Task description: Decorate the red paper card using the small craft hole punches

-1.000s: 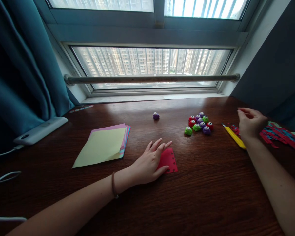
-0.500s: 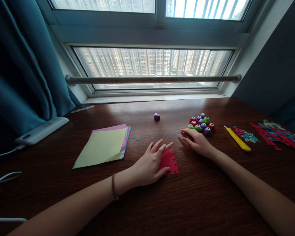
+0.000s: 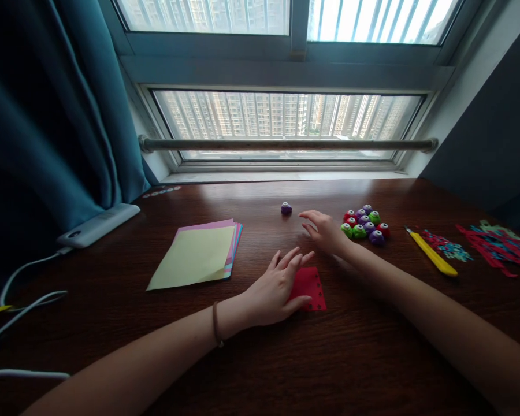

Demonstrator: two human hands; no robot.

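My left hand lies over a small red sheet of paper, fingers spread, covering its left part. Small star-shaped holes run along the paper's visible right and lower edges. Above the table, my right hand reaches forward with fingers apart and nothing in them. Its fingertips are to the right of a single small purple craft punch with a white top, not touching it. Close to the right of that hand sits a cluster of similar red, green and purple punches.
Left of my hands lies a stack of coloured paper, yellow on top. A yellow utility knife, tiny punched paper bits and red and blue paper strips are at right. A white device with a cable rests by the curtain.
My right hand has moved left, away from the punch cluster and toward the lone purple punch. My left hand stays on the red paper. The whole view has shifted slightly.
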